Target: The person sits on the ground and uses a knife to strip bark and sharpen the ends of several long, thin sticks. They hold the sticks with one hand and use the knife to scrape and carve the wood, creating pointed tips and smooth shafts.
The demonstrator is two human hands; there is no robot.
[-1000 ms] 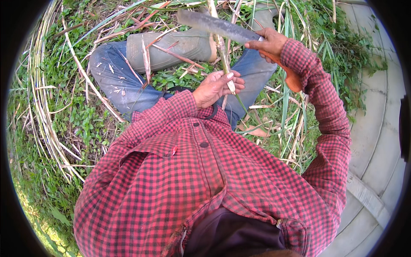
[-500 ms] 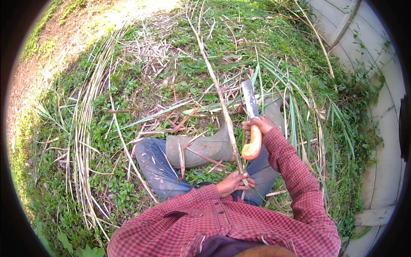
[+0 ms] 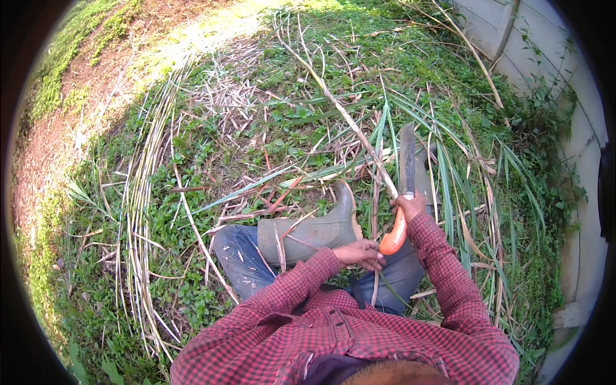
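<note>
My right hand [image 3: 412, 205] is closed round a machete, its orange handle [image 3: 394, 232] pointing toward me and its dark blade [image 3: 407, 157] pointing away. The lower end of a long pale cane stalk [image 3: 356, 128] meets the fingers of this same hand; whether they grip it is hard to see. Just left of the handle's butt, my left hand [image 3: 361, 254] has its fingers curled together above my thigh. What lies in them, if anything, does not show. A thin green leaf strip [image 3: 393, 289] hangs below it.
Several long stripped stalks [image 3: 144, 192] lie in a bundle on the left. A rubber boot [image 3: 311, 237] crosses in front of me. Long green leaves [image 3: 446, 186] spread at the right, before a pale panel wall [image 3: 577, 224]. Dry husks [image 3: 221, 96] litter the grass.
My left hand has let go of the stalk's lower end and shifted up and right. The stalk's end now sits at my right hand, which has moved slightly right and down with the machete.
</note>
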